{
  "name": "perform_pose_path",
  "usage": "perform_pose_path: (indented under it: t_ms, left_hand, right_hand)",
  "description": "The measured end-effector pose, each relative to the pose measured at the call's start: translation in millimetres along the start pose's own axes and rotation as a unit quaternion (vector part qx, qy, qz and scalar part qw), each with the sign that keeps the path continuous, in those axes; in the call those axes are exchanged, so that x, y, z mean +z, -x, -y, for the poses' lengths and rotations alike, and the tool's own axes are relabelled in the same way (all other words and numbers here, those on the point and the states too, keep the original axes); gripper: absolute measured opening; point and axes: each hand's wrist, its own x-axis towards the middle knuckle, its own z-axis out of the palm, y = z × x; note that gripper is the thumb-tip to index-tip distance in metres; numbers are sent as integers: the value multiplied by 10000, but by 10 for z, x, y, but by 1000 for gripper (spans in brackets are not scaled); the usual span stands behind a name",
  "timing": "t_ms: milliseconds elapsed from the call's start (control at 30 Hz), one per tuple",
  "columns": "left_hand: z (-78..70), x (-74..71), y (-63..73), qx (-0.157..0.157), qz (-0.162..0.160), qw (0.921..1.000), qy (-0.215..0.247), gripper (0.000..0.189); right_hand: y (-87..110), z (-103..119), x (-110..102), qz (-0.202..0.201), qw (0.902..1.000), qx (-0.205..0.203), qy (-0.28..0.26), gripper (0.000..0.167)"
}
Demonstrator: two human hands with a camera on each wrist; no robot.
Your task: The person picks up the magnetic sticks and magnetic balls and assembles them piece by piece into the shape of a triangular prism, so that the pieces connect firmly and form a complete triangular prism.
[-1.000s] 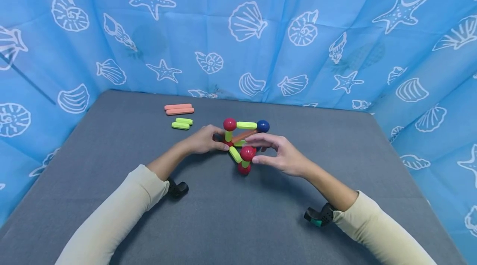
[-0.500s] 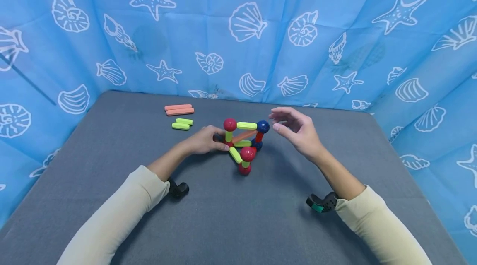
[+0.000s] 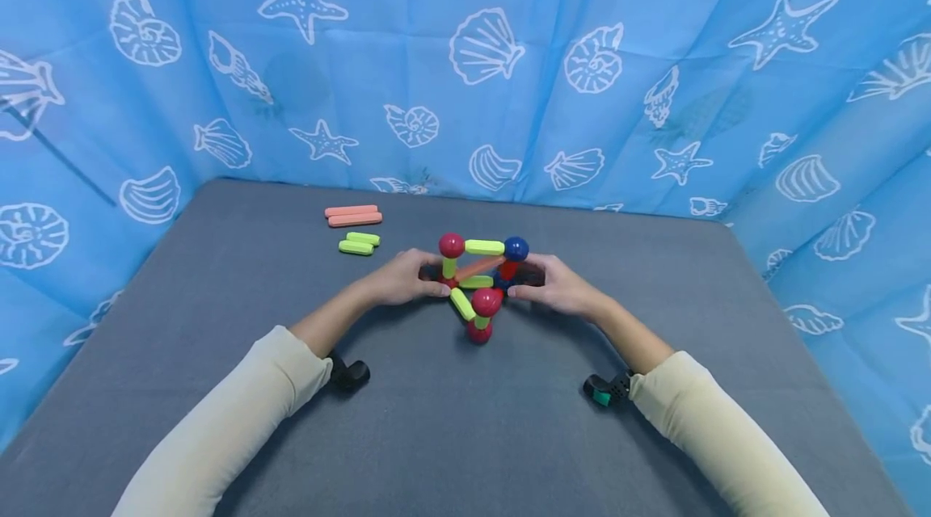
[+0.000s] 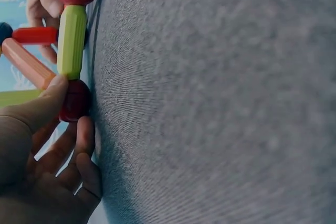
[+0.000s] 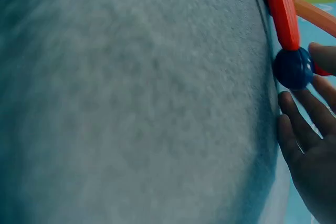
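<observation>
A frame of magnetic rods and balls stands on the table in the head view. Its back side joins a red ball [image 3: 451,245], a green rod [image 3: 484,247] and a blue ball [image 3: 516,248], with a longer orange rod [image 3: 480,267] slanting below. In front, one red ball [image 3: 486,302] tops a short post over another red ball [image 3: 479,332]. My left hand [image 3: 402,279] pinches the lower left red ball [image 4: 75,100] between thumb and fingers. On the opposite side my right hand [image 3: 558,286] grips the lower blue ball [image 5: 293,69], from which a red rod [image 5: 283,17] runs forward.
Two loose orange rods [image 3: 354,220] and two short green rods [image 3: 356,247] lie at the back left of the grey table [image 3: 465,428]. A blue curtain [image 3: 407,56] with white shell prints hangs behind the table and along its sides.
My right hand has left the front red ball, swung out to the right past the upper blue ball, then come down onto the lower blue ball. The left hand keeps its hold.
</observation>
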Motion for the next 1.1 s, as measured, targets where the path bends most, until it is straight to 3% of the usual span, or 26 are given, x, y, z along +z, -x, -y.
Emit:
perform_pose_path:
  t_ms: [200, 300, 367, 467, 600, 700, 833, 1100]
  left_hand:
    - [33, -17, 59, 120, -191, 9995, 221, 48]
    - [88, -102, 120, 320, -798, 9961, 175, 43]
    - [144, -193, 164, 479, -1488, 9877, -1, 35]
    - [270, -363, 231, 554, -2545, 9649, -323, 28]
    - [503, -585, 332, 72, -3305, 9427, -460, 29]
    - [677, -716, 406, -320, -3531, 9344, -347, 31]
    - [840, -829, 460, -535, -3649, 9291, -285, 28]
    - [932, -863, 490, -1216, -3206, 9368, -698, 31]
  right_hand:
    - [-58, 14, 27, 91, 9996, 8, 274, 37]
    - [-63, 9, 25, 129, 9992, 25, 371, 35]
    - [-65, 2, 25, 145, 9991, 49, 399, 35]
    - [-67, -5, 22, 167, 9990, 91, 396, 35]
    - [-72, -5, 15, 218, 9991, 46, 360, 35]
    - [-77, -6, 12, 239, 9992, 7, 322, 36]
    - [-78, -17, 13, 214, 9993, 70, 289, 36]
    - [-69, -32, 29, 203, 9994, 141, 224, 37]
